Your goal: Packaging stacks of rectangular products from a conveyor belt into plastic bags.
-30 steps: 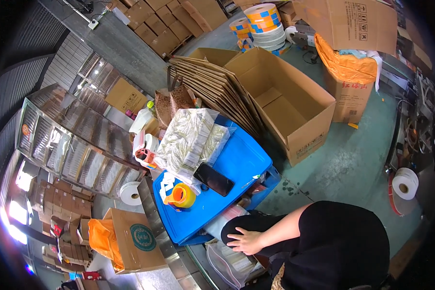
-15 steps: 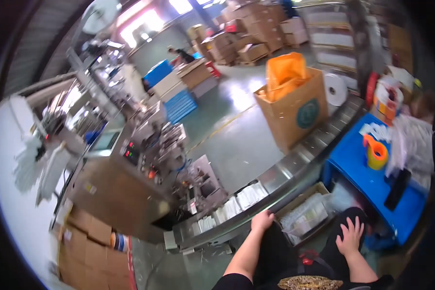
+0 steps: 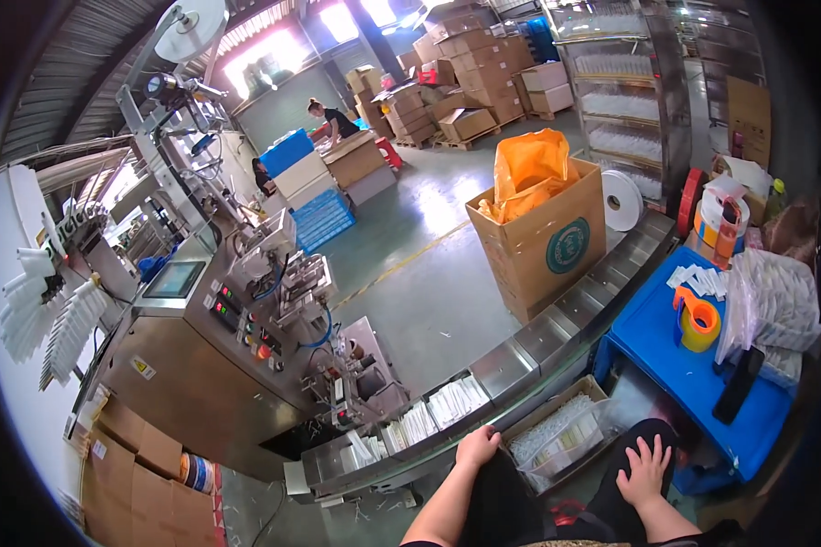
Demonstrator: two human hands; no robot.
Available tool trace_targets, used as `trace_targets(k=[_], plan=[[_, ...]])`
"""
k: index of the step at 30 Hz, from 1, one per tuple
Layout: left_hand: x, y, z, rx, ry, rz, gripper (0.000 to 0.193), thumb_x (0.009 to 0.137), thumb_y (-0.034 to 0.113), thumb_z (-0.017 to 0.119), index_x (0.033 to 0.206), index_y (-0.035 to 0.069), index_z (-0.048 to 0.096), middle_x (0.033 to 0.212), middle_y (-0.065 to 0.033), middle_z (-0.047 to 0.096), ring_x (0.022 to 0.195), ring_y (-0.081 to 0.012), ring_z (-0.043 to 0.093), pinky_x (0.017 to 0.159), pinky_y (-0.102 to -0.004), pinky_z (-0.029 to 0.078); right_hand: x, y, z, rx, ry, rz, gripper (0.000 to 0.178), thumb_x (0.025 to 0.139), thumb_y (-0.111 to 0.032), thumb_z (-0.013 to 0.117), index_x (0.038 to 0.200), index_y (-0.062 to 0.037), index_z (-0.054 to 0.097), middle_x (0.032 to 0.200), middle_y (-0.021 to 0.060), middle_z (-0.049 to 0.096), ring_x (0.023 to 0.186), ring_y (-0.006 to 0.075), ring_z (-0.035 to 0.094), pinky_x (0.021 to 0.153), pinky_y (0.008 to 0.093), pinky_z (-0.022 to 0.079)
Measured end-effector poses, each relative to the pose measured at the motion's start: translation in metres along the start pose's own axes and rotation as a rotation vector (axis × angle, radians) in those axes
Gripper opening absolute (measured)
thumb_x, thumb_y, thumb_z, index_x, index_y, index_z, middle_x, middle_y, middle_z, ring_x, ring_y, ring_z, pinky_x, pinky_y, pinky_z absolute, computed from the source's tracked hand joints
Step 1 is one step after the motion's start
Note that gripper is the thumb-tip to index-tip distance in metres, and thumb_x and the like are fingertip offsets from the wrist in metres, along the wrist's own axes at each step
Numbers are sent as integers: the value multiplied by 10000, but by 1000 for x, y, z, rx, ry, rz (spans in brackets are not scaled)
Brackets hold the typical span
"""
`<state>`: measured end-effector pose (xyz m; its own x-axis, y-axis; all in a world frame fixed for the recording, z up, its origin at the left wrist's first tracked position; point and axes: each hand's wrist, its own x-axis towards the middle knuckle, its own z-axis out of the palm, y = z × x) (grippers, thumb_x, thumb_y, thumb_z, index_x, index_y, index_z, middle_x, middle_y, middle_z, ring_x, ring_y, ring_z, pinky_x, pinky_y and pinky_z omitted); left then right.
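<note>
"Biggest first: what stands on the left?"

"A steel machine (image 3: 205,365). A metal conveyor (image 3: 504,367) curves from its foot past the person's knees."

"And to the right?"

"A blue tabletop (image 3: 649,321); between it and the conveyor, an open carton (image 3: 586,387) with clear plastic inside."

"The hands?"

"The right grip (image 3: 646,469) lies spread and empty on the right knee (image 3: 649,426). The left grip (image 3: 477,446) curls downward beside the conveyor's edge; I can't tell how closed its fingers are, or whether they touch that edge."

"Where are the packets?"

"White packets (image 3: 456,401) sit bunched in the conveyor's compartments, the closest bunch just beyond the left grip."

"So which step is this?"

"A pause, I'd judge: neither grip is on the packets."

"And what would the next move call for?"

"If packets are to be lifted, a short left reach over the edge, fingers opened, keeping the bunch together."
</note>
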<state>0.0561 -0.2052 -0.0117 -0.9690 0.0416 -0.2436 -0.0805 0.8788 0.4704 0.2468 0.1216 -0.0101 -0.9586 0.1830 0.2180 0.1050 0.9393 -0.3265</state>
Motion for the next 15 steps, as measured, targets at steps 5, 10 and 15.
trace_targets(k=[5, 10, 15], plan=[[-2, 8, -5, -37, -9, 7, 381, 804, 368, 522, 1071, 109, 607, 1004, -112, 643, 943, -291, 603, 816, -387, 469, 0, 3, -1, -22, -1, 8, 475, 618, -242, 664, 1053, -65, 592, 1270, 132, 403, 1292, 395, 198, 1029, 605, 122], [0, 4, -4, -20, -19, -1, 391, 811, 392, 525, 1084, 122, 604, 998, -102, 646, 954, -265, 605, 824, -356, 470, 1, 0, -4, -12, -2, 21, 462, 616, -234, 660, 1041, -66, 593, 1265, 133, 407, 1287, 402, 206, 1029, 604, 124], [2, 2, 0, -25, -12, 12, 389, 811, 392, 528, 1079, 119, 605, 984, -100, 650, 938, -264, 611, 820, -349, 471, 1, 0, -4, 3, 7, 30, 452, 616, -234, 657, 1032, -67, 594, 1259, 137, 413, 1283, 406, 214, 1031, 601, 121]])
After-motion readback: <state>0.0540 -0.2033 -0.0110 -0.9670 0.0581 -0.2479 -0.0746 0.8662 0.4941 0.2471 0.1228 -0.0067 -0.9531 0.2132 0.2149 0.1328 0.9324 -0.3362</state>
